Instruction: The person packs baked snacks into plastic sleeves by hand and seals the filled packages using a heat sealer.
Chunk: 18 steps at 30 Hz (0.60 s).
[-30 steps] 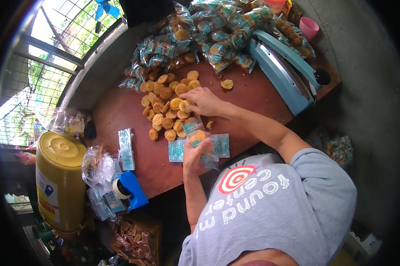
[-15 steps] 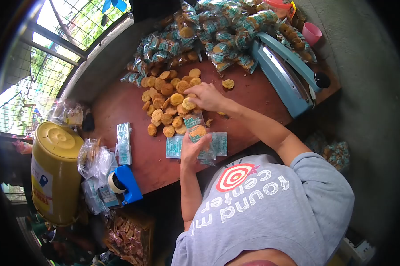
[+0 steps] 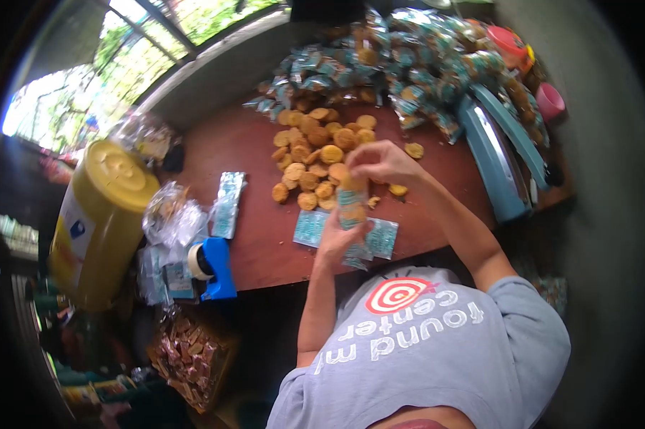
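Observation:
My left hand is wrapped round a clear plastic bag with teal print and round yellow biscuits inside. At the bag's upper end is my right hand, its fingers closed together; a biscuit shows just below them at the bag's mouth. Beyond my hands lies a heap of loose biscuits. Flat printed bags rest on the table under and beside my left hand. A loose biscuit and a broken piece lie right of the heap.
Filled packs are piled at the back of the red table. A blue sealer stands at the right. On the left are a yellow container, a blue tape dispenser and more flat bags.
My right hand has moved from the biscuit heap to the mouth of the bag. The bag now stands more upright in my left hand. The whole view has shifted and turned.

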Motion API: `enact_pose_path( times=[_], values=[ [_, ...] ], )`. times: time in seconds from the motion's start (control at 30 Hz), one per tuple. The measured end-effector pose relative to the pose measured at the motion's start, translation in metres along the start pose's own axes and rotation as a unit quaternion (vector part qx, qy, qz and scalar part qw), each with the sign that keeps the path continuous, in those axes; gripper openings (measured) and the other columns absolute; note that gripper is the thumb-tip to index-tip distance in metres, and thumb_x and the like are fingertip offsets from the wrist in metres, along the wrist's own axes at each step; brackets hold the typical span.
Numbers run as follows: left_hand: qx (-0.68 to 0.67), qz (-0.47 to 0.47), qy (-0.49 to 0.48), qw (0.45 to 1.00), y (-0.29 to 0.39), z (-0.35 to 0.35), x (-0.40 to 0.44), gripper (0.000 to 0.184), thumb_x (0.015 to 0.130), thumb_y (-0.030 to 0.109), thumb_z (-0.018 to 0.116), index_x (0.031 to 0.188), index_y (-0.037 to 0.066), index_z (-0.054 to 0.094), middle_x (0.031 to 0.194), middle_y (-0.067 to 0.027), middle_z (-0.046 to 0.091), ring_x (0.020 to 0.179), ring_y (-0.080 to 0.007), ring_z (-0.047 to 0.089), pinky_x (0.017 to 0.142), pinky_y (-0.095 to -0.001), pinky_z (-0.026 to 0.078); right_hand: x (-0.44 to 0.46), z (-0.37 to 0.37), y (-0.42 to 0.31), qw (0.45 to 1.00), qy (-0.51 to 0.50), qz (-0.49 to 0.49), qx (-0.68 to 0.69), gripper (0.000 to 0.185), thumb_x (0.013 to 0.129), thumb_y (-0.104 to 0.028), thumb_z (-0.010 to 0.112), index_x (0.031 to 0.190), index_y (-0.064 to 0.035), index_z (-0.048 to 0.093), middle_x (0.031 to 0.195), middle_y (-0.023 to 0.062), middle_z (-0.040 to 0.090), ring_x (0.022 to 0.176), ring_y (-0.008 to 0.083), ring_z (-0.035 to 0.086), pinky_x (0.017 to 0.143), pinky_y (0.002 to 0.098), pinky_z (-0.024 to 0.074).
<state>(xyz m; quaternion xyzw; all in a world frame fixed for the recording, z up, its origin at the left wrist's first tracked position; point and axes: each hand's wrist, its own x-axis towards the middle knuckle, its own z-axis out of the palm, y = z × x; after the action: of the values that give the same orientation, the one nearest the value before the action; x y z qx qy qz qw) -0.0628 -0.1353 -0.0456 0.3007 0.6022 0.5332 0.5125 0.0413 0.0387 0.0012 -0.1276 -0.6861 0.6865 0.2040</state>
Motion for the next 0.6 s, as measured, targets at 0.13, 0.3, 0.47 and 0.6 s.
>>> enact_pose_path(
  times=[0.13, 0.3, 0.47, 0.6],
  values=[
    [0.004, 0.037, -0.03, 0.999, 0.005, 0.006, 0.001, 0.036, 0.077, 0.012, 0.068, 0.106, 0.003, 0.05, 0.089, -0.0063, 0.061, 0.072, -0.0129, 0.061, 0.058, -0.0243, 0.048, -0.008, 0.007, 0.008, 0.993, -0.041, 0.092, -0.066, 0.017, 0.077, -0.017, 0.067, 0.086, -0.002, 0.065, 0.081, 0.003, 0.062, 0.072, 0.0069, 0.057, 0.06, 0.0211, 0.0465],
    [-0.08, -0.022, -0.055, 0.995, 0.002, 0.0, -0.001, 0.035, 0.079, 0.018, 0.067, 0.106, 0.004, 0.05, 0.087, -0.0049, 0.06, 0.073, -0.0131, 0.06, 0.059, -0.0256, 0.049, -0.01, 0.02, 0.017, 0.994, -0.038, -0.042, -0.091, 0.02, 0.081, -0.017, 0.063, 0.088, 0.0023, 0.064, 0.085, 0.0048, 0.06, 0.064, 0.0101, 0.059, 0.056, 0.0241, 0.0487],
    [-0.298, -0.115, -0.068, 0.945, 0.004, 0.003, -0.009, 0.03, 0.084, 0.023, 0.06, 0.107, 0.006, 0.049, 0.091, -0.0074, 0.059, 0.074, -0.0186, 0.062, 0.058, -0.0298, 0.052, -0.011, 0.027, 0.028, 0.99, -0.04, -0.048, -0.13, 0.019, 0.081, -0.016, 0.062, 0.087, 0.0022, 0.064, 0.085, 0.0059, 0.059, 0.053, 0.0095, 0.056, 0.043, 0.0202, 0.0443],
    [-0.325, -0.117, -0.072, 0.936, -0.001, -0.002, -0.012, 0.029, 0.084, 0.022, 0.06, 0.106, 0.007, 0.048, 0.093, -0.0085, 0.058, 0.075, -0.0197, 0.062, 0.056, -0.031, 0.053, 0.009, 0.025, 0.033, 0.99, -0.028, 0.015, -0.135, 0.017, 0.08, -0.02, 0.061, 0.087, -0.0054, 0.066, 0.09, 0.0065, 0.06, 0.074, 0.0158, 0.058, 0.062, 0.0289, 0.0453]
  ],
)
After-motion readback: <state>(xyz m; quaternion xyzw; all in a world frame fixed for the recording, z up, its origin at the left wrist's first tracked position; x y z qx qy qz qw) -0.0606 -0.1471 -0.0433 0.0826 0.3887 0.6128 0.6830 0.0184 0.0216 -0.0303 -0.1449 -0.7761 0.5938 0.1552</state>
